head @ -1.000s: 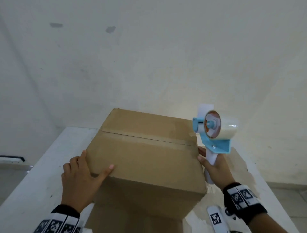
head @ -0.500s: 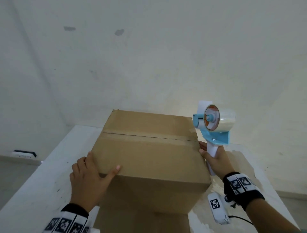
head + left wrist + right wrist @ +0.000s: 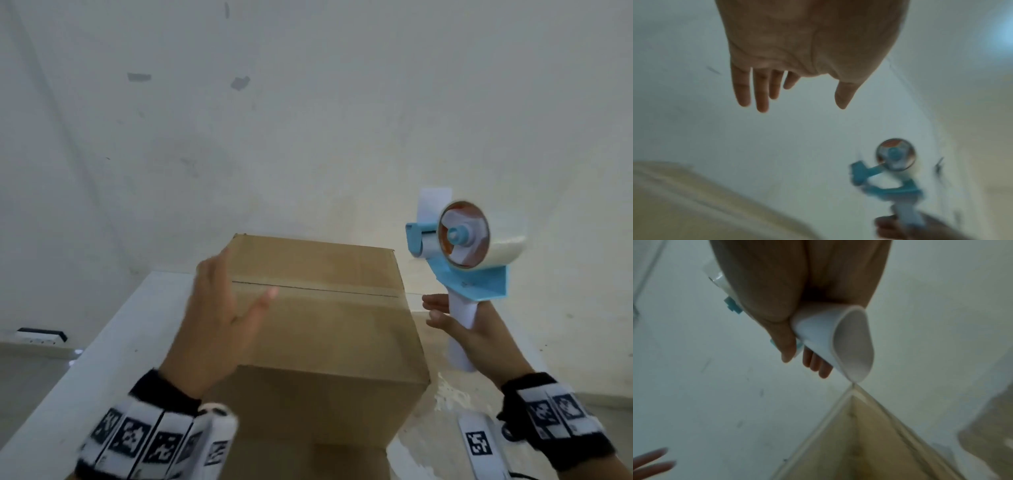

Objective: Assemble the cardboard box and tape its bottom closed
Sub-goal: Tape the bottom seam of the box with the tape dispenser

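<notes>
Fingers [image 3: 435,303] of right hand [image 3: 479,339] wrapped tape dispenser [image 3: 462,253] handle, beside cardboard box [image 3: 318,325] seam, probably ready to tape; left hand [image 3: 219,322] spread, empty, above box.

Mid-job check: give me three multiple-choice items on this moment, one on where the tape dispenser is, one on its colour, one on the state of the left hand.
1. Where is the tape dispenser?
A. lying on the cardboard box
B. held up to the right of the box
C. on the floor

2. What colour is the dispenser's frame?
A. red
B. black
C. light blue

3. How is the left hand?
A. open, fingers spread
B. gripping the dispenser
C. clenched in a fist

Key: 1 B, the right hand grips its white handle beside the box; 2 C, the frame shows blue; 3 A, the left wrist view shows straight fingers holding nothing.
</notes>
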